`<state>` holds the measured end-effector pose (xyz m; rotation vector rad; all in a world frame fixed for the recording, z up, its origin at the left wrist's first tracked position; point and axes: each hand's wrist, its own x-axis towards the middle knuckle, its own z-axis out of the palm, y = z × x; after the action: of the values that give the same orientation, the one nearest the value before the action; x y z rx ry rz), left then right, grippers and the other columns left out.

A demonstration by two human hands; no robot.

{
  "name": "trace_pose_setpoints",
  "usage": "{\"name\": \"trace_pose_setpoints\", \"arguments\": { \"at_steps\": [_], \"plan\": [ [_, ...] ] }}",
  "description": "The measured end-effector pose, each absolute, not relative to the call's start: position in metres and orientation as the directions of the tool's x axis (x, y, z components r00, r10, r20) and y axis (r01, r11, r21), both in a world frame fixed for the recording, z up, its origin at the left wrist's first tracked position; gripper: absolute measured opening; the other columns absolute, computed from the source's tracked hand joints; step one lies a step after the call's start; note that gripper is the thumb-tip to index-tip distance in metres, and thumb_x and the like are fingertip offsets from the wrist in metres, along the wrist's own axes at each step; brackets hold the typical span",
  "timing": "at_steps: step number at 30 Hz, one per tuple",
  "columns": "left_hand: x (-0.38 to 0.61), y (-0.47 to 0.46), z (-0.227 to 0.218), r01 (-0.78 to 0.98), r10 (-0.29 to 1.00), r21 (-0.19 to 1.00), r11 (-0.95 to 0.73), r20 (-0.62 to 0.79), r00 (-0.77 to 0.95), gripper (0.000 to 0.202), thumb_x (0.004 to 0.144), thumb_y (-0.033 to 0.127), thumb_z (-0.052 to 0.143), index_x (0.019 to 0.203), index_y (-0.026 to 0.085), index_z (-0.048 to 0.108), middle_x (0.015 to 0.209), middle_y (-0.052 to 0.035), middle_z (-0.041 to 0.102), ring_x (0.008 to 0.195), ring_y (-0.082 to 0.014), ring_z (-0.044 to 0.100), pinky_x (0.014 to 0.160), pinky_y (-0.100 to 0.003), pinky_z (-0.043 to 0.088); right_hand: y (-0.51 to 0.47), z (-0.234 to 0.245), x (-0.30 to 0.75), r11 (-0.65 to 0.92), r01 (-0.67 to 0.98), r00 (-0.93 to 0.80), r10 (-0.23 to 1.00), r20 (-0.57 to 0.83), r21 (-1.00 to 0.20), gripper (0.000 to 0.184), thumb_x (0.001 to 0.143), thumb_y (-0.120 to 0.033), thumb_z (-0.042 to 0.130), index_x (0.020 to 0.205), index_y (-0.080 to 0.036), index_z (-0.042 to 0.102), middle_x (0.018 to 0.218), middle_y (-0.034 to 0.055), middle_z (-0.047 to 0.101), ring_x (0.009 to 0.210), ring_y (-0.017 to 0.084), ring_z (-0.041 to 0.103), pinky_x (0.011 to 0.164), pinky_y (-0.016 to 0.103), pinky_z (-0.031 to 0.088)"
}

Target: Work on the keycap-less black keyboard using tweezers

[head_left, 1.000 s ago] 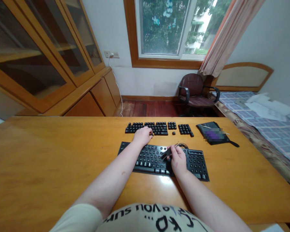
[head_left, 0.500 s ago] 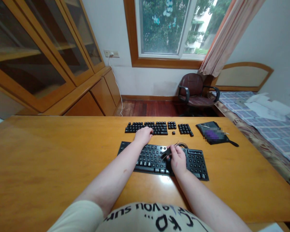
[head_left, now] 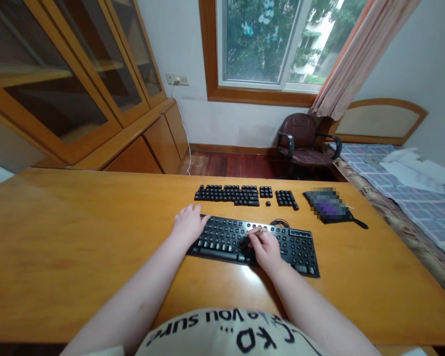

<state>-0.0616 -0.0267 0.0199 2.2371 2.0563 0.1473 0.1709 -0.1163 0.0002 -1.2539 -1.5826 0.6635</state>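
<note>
A black keyboard (head_left: 222, 242) lies on the desk in front of me, with most key positions bare and a row of caps along its near edge. My left hand (head_left: 188, 225) rests at its far left corner, fingers stretched out and thumb over the edge. Over the middle of the keyboard, my right hand (head_left: 266, 247) is closed around a small black tool (head_left: 244, 242) pointing down at the keys. Its exact kind is hard to make out. Removed keycaps (head_left: 228, 194) lie in ordered rows behind the keyboard, with one single keycap (head_left: 268, 203) apart.
A coiled black cable (head_left: 280, 223) sits behind the keyboard. To the right is a dark pouch (head_left: 328, 205), partly blurred, with a strap. The wooden desk (head_left: 77, 247) ends just beyond the keycap rows. Past it stand a chair (head_left: 300, 131) and a bed (head_left: 411, 188).
My left hand has moved from the keycap rows back and left to the keyboard's corner. My right hand has tilted the black tool down and lowered it onto the keyboard's middle.
</note>
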Motion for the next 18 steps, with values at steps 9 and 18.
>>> {"name": "trace_pose_setpoints", "arguments": {
  "at_steps": [9,18],
  "plan": [
    [-0.092,-0.076,-0.001,0.904,0.996,0.425,-0.051,-0.049,0.079,0.055,0.084,0.042,0.043,0.13,0.011,0.04,0.129,-0.0153,0.048,0.121,-0.0251,0.045,0.101,-0.038,0.036,-0.119,0.003,0.165,0.434,0.484,-0.221,0.901,0.373,-0.76,0.021,0.087,-0.025,0.046,0.077,-0.021,0.064,0.08,0.0056,0.067,0.077,0.018,0.061,0.07,0.033,0.049],
    [-0.043,-0.099,0.02,0.866,0.941,0.382,-0.323,0.034,0.336,0.051,0.079,0.041,0.055,0.125,0.021,0.048,0.135,-0.0098,0.044,0.128,-0.0281,0.032,0.106,-0.044,0.027,-0.118,0.011,0.166,0.48,0.472,-0.381,0.868,0.32,-0.74,0.019,0.088,-0.027,0.047,0.084,-0.021,0.064,0.08,0.005,0.066,0.078,0.017,0.061,0.072,0.031,0.048]
  ]
}}
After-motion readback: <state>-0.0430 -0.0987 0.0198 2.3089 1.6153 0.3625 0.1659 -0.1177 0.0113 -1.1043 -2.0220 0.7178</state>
